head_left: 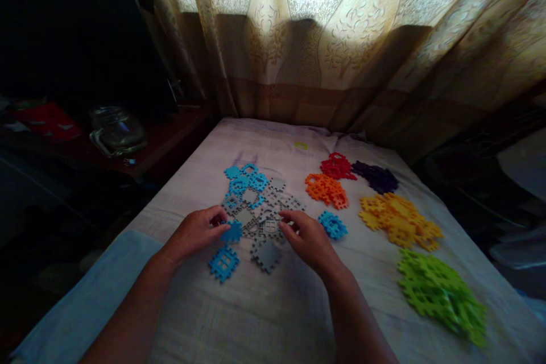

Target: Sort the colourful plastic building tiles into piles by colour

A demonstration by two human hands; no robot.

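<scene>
Flat, square building tiles with notched edges lie in a mixed pile of blue tiles (239, 183) and grey tiles (273, 199) between my hands. My left hand (198, 232) is at the pile's left side, its thumb and curled fingers at the edge of a solid blue tile (232, 232). At the right side of the pile, my right hand (307, 236) has its thumb and forefinger apart, close to a grey window tile (270, 228). Nearer me lie a blue window tile (224, 263) and a solid grey tile (267, 255).
Right of the pile are a small blue stack (333, 225) and heaps of orange (327, 190), red (338, 166), dark purple (376, 176), yellow (400, 220) and green tiles (441, 293). One green piece (301, 145) lies far back. A glass jug (117, 131) stands left, and a curtain (273, 51) hangs behind.
</scene>
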